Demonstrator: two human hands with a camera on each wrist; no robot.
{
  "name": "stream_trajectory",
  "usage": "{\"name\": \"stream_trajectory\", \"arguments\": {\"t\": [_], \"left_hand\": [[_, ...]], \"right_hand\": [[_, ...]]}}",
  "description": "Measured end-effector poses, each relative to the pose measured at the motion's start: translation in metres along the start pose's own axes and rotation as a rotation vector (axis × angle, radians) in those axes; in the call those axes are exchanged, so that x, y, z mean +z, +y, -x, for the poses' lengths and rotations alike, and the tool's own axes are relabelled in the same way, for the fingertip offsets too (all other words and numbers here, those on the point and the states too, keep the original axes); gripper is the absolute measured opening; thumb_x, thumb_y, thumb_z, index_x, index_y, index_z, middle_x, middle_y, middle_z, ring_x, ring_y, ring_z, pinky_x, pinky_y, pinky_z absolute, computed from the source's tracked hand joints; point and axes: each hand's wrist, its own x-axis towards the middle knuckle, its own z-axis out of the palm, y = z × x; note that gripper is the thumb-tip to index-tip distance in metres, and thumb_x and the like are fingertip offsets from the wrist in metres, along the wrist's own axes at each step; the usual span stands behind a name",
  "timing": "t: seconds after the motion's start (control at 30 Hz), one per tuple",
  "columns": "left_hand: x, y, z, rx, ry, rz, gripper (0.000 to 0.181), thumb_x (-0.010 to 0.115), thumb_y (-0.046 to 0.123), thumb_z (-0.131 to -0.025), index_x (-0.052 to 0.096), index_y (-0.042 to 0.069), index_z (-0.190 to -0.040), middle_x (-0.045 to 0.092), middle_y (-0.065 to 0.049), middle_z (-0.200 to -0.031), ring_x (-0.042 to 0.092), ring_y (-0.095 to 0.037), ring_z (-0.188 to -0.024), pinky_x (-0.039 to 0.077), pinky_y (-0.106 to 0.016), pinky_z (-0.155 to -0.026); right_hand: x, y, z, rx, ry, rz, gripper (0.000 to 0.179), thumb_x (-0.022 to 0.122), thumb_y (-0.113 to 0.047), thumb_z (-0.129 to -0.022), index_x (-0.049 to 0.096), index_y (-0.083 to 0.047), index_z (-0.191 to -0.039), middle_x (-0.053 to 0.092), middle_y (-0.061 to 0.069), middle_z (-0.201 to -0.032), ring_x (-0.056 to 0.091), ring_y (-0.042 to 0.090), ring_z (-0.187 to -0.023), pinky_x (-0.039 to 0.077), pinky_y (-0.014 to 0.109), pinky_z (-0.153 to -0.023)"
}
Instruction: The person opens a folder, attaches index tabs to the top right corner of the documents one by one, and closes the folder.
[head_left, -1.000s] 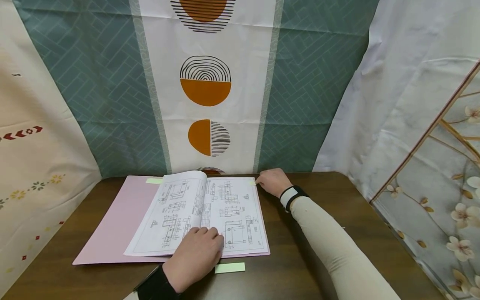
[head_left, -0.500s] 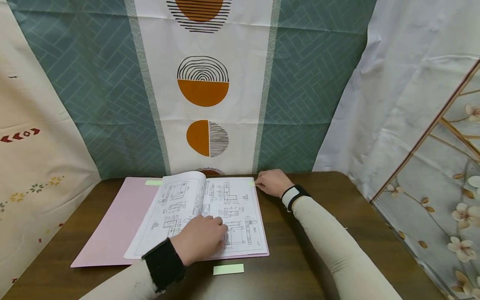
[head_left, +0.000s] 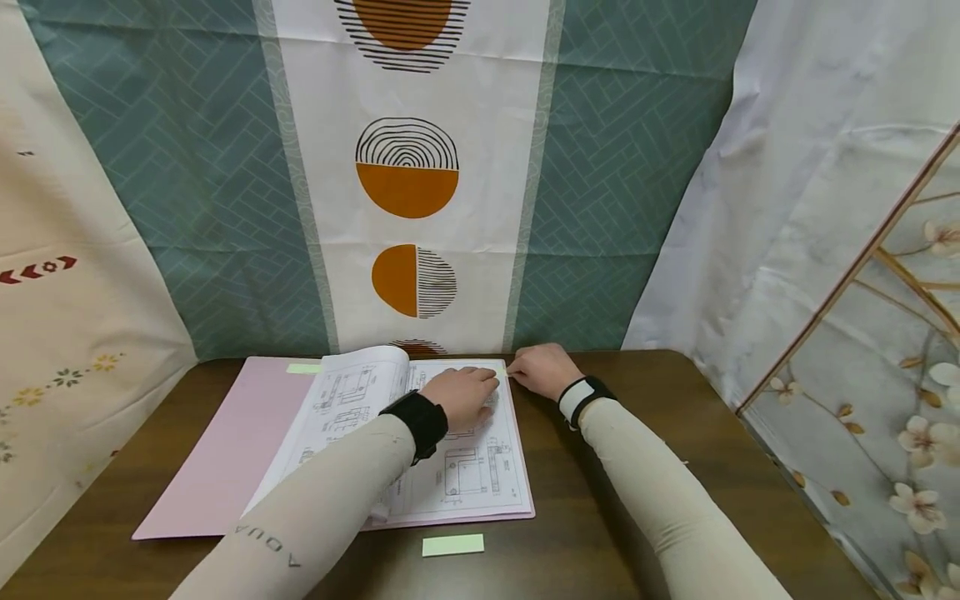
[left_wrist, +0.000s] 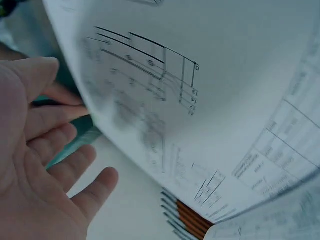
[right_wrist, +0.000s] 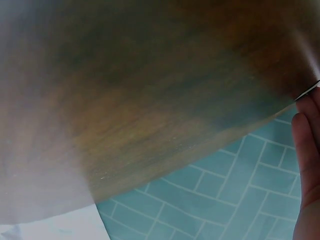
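Observation:
An open booklet (head_left: pixel 480 492) of technical drawings lies on a pink folder (head_left: pixel 217 467). My left hand (head_left: pixel 461 398) is over the upper part of its right-hand page, palm down. In the left wrist view its fingers (left_wrist: pixel 95 190) are loosely spread near the page edge and grip nothing. At the page's upper right corner, my right hand (head_left: pixel 546 368) pinches a pale green sticky note (head_left: pixel 504 372), mostly hidden by the fingertips. The right wrist view catches only part of that hand, at its right edge.
Another green sticky note (head_left: pixel 453 545) lies on the brown table (head_left: pixel 637 467) in front of the booklet. One more green sticky note (head_left: pixel 303 368) is at the folder's top edge. A patterned cloth (head_left: pixel 405 275) hangs right behind the table.
My left hand has moved from the booklet's lower edge up and rightward across the right page, toward the upper right corner. The right hand has stayed at that corner.

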Motion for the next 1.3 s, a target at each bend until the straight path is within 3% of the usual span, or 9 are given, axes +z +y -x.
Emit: {"name": "stream_trajectory", "arguments": {"t": [0.33, 0.57, 0.77, 1.1, 1.3], "left_hand": [[0.03, -0.009, -0.031, -0.066, -0.044, 0.034, 0.063, 0.068, 0.04, -0.111, 0.052, 0.01, -0.164, 0.049, -0.005, -0.17, 0.053, -0.027, -0.151, 0.047, -0.046, -0.119], [0.035, -0.012, -0.037, -0.058, -0.04, 0.041, 0.063, 0.064, 0.042, -0.113, 0.05, 0.011, -0.166, 0.044, -0.005, -0.173, 0.055, -0.028, -0.149, 0.046, -0.045, -0.12], [0.025, -0.007, -0.033, -0.055, 0.004, 0.029, 0.056, 0.063, 0.044, -0.113, 0.058, 0.013, -0.159, 0.055, -0.004, -0.163, 0.059, -0.028, -0.141, 0.051, -0.048, -0.114], [0.062, -0.018, -0.053, -0.08, 0.032, 0.001, 0.059, 0.054, 0.058, -0.113, 0.058, 0.023, -0.161, 0.057, 0.004, -0.162, 0.05, -0.027, -0.148, 0.043, -0.054, -0.119], [0.059, -0.017, -0.055, -0.122, 0.015, 0.059, 0.061, 0.052, 0.06, -0.113, 0.058, 0.023, -0.161, 0.056, 0.003, -0.163, 0.046, -0.027, -0.154, 0.038, -0.057, -0.122]], "right_hand": [[0.0, 0.002, -0.007, 0.01, -0.032, -0.025, 0.013, 0.081, -0.013, -0.101, 0.088, -0.023, -0.103, 0.076, -0.003, -0.087, 0.074, 0.017, -0.081, 0.062, 0.04, -0.075], [-0.002, 0.003, -0.01, 0.014, -0.045, 0.007, 0.014, 0.082, -0.015, -0.1, 0.089, -0.025, -0.108, 0.079, -0.004, -0.092, 0.076, 0.016, -0.085, 0.062, 0.039, -0.078], [0.0, 0.002, -0.01, 0.015, -0.056, 0.004, 0.014, 0.082, -0.015, -0.1, 0.089, -0.024, -0.108, 0.078, -0.003, -0.091, 0.075, 0.018, -0.085, 0.062, 0.041, -0.078], [0.002, 0.002, -0.012, 0.021, -0.074, 0.045, 0.013, 0.084, -0.018, -0.099, 0.089, -0.026, -0.107, 0.077, -0.005, -0.09, 0.075, 0.015, -0.084, 0.061, 0.038, -0.076], [0.002, 0.0, -0.013, 0.028, -0.073, 0.027, 0.012, 0.083, -0.016, -0.099, 0.089, -0.026, -0.104, 0.077, -0.004, -0.089, 0.075, 0.016, -0.084, 0.061, 0.04, -0.077]]}}
